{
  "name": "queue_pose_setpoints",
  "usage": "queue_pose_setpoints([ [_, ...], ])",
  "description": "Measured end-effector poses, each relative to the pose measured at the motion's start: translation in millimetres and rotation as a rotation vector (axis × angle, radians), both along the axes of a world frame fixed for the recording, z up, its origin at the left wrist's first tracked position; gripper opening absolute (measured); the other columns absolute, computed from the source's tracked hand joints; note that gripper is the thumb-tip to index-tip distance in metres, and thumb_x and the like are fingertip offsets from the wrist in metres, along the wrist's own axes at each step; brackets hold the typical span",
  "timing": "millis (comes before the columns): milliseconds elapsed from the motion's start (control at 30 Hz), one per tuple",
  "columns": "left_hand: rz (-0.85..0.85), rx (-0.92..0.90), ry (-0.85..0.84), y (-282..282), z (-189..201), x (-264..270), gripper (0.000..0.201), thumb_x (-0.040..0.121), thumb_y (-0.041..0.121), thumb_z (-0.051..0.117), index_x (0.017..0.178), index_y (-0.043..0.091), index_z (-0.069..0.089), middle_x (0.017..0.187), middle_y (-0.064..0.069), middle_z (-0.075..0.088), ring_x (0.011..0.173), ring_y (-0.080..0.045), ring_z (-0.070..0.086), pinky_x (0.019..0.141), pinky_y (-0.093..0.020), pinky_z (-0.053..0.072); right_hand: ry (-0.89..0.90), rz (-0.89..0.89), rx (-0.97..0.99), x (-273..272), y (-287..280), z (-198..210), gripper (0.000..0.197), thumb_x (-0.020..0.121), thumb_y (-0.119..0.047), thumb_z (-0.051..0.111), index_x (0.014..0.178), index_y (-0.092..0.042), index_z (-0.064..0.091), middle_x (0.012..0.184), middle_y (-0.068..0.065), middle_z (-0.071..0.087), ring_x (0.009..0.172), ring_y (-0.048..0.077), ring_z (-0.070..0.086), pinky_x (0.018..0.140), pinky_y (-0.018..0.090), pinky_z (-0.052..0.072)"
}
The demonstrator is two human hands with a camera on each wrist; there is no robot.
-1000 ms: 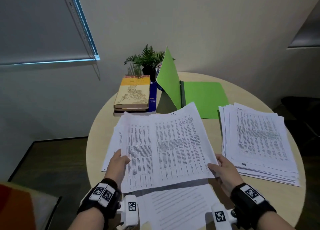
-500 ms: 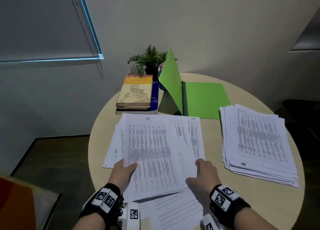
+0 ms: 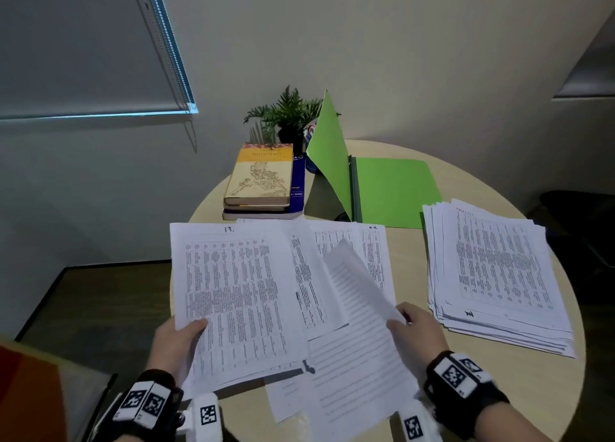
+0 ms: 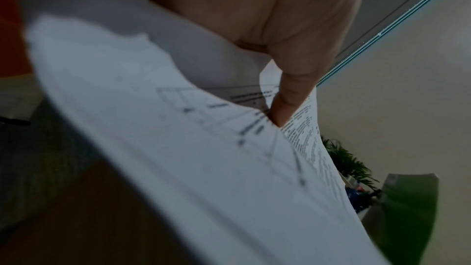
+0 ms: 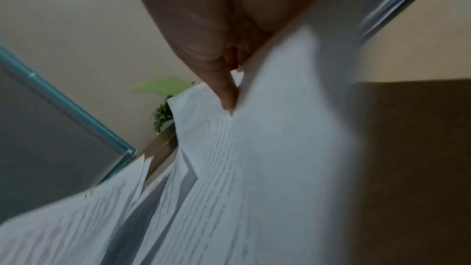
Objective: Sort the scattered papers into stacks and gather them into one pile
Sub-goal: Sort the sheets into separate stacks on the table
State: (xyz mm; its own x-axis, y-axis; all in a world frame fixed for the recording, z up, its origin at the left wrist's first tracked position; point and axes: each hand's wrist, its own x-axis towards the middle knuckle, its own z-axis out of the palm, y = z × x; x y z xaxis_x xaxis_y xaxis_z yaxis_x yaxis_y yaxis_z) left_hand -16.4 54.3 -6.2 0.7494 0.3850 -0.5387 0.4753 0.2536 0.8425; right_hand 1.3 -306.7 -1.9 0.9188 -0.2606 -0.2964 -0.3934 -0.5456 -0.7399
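White sheets, left: left hand [image 3: 181, 341] grips a bundle of printed pages [image 3: 233, 295] at its lower left edge, thumb on top.
Middle: loose papers [image 3: 372, 258] lie between both hands.
Right: right hand [image 3: 420, 333] pinches a lined sheet [image 3: 356, 351], lifted and curling.
Beyond right hand: stack [image 3: 499, 275] on the table [image 3: 409, 251].

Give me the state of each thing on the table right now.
Left hand: grips a table-printed sheaf.
Right hand: pinches a lined sheet, its corner curled up.
Right stack: fanned, resting on the table.
Green folder: open, one cover raised.
Books: closed, stacked.
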Motion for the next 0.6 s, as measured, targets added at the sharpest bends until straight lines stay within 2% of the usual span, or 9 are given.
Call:
queue_pose_setpoints([
  [100,0.019,0.012,0.016,15,-2,-8,0.032,0.090,-0.001,0.054,0.122,0.003,0.058,0.111,-0.023,0.066,0.102,-0.040,0.063,0.096,-0.053,0.046,-0.037,-0.050,0.097,12,-9,7,0.010,0.081,-0.006,0.059,0.073,-0.010,0.063,0.070,0.010,0.062,0.063,0.024,0.054,0.058,0.029,0.039],
  [233,0.053,0.002,0.013,29,-4,-14,0.032,0.090,-0.002,0.053,0.122,0.002,0.057,0.112,-0.024,0.065,0.102,-0.041,0.063,0.096,-0.053,0.045,-0.140,-0.126,0.020,31,-20,24,0.011,0.084,-0.007,0.060,0.074,-0.011,0.059,0.078,0.015,0.063,0.070,0.027,0.055,0.055,0.028,0.033],
  [367,0.080,0.003,0.001,39,-5,-17,0.034,0.090,-0.003,0.054,0.124,0.001,0.056,0.116,-0.024,0.064,0.106,-0.041,0.061,0.100,-0.054,0.042,-0.302,-0.227,0.009,42,-25,49,0.005,0.087,-0.009,0.056,0.083,-0.008,0.059,0.076,0.010,0.060,0.075,0.028,0.053,0.056,0.028,0.034],
  [500,0.084,0.020,-0.020,43,-3,-15,0.033,0.090,-0.003,0.054,0.123,0.000,0.056,0.114,-0.022,0.064,0.104,-0.039,0.062,0.100,-0.051,0.042,-0.414,-0.305,0.047,54,-25,74,0.010,0.089,-0.016,0.054,0.090,-0.009,0.060,0.085,0.011,0.063,0.081,0.029,0.057,0.071,0.037,0.045],
  [600,0.078,0.032,-0.036,44,0,-11,0.031,0.089,-0.004,0.054,0.119,0.001,0.058,0.113,-0.024,0.065,0.104,-0.040,0.062,0.099,-0.051,0.043,-0.463,-0.286,0.122,61,-16,86,0.008,0.090,-0.015,0.053,0.091,-0.009,0.060,0.087,0.008,0.063,0.081,0.024,0.055,0.070,0.033,0.043],
])
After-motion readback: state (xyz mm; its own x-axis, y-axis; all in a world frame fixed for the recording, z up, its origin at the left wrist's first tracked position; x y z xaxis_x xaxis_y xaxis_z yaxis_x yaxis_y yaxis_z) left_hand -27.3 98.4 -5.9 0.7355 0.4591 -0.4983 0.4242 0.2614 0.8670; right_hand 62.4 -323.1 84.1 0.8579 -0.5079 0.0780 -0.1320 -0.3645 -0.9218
